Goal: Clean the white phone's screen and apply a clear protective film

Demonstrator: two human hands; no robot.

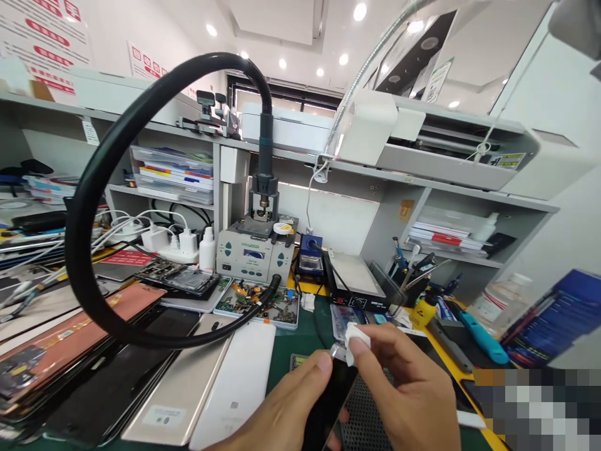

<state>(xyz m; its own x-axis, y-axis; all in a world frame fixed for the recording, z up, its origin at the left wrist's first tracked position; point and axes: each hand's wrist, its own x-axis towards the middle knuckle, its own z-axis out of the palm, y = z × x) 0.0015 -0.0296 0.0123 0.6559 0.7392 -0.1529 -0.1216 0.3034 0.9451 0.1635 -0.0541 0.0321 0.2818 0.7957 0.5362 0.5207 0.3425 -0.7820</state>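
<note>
L hand (293, 398) partly hides blk device (332, 394), btm cut off.

To the left of the fingers (323, 361), a white device back (239, 382) and a gold device back (181, 382) lie next to each other on the bench (285, 346), with a tray of small parts (287, 326) beyond them and a grey machine (253, 266) (its thick black hose (77, 219) makes a wide loop) behind that tray. Straight beyond the fingers sits a flat-topped unit (354, 272) with a black front. To their right are a yellow bottle (424, 312) and a larger clear bottle (496, 304), a turquoise tool (482, 338) lying near both.
</note>
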